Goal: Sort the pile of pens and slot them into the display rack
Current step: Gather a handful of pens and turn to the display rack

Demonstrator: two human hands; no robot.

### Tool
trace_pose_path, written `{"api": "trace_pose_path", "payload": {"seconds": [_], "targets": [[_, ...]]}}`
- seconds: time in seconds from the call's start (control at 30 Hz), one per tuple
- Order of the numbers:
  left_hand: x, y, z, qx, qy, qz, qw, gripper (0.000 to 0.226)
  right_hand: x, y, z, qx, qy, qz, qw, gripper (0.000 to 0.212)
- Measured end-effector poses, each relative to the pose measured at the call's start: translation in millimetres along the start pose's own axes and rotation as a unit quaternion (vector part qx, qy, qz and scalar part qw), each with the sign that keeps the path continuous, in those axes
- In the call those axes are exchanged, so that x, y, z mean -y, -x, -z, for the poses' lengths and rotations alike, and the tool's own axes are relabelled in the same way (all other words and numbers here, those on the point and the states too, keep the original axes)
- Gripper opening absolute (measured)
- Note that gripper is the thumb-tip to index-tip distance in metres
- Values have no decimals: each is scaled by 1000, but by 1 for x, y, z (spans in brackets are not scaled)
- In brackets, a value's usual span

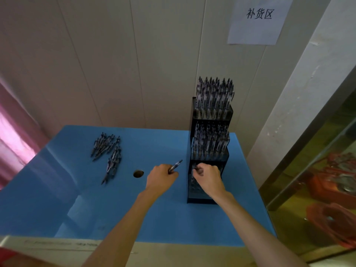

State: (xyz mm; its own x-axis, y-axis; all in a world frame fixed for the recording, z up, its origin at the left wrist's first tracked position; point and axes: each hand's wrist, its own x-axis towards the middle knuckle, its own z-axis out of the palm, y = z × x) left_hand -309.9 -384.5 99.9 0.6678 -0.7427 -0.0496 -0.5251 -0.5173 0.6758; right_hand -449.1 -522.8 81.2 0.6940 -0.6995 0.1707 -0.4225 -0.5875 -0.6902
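A person restocks a tiered black display rack (210, 151) on a blue worktop (134, 218), with the job well advanced but not finished. The right hand (207, 179) is curled over the lowest tier, its fingers pinching a pen (195, 168) at the tier's far-left corner, apparently seating it in a slot. Just to the left of it, the left hand (161, 177) grips a spare pen or small bunch (175, 166), whose end juts up and away toward the rack; whether it holds one or several cannot be told. Beyond the right hand, the top tier (213, 97) and middle tier (211, 141) stand packed with upright pens. The lowest tier, under and just nearer than the right hand, shows open slots and looks mostly unfilled. Well to the left of the left hand and farther back, the pile of pens (107, 153) lies loose on the worktop in two rough clusters, so a fair share of the sorting remains. A round hole (138, 173) in the worktop sits just left of the left hand.
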Motion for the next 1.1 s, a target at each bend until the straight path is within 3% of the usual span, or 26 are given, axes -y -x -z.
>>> {"api": "trace_pose_path", "payload": {"seconds": [0.23,0.53,0.7,0.97,1.1], "targets": [[-4,0,-5,7,7,-4,1000,39,-11,8,-9,36,66,-40,996,42],[-7,-1,-10,20,-8,4,1000,36,-11,9,8,38,27,-71,996,19],[-14,-2,-14,31,-22,9,999,39,21,21,24,66,-205,-85,973,26],[-29,1,-22,45,-49,-20,998,33,33,17,26,77,-321,-110,938,15],[-29,3,-16,47,-106,-33,993,35,26,13,26,59,-401,-150,902,18]]}}
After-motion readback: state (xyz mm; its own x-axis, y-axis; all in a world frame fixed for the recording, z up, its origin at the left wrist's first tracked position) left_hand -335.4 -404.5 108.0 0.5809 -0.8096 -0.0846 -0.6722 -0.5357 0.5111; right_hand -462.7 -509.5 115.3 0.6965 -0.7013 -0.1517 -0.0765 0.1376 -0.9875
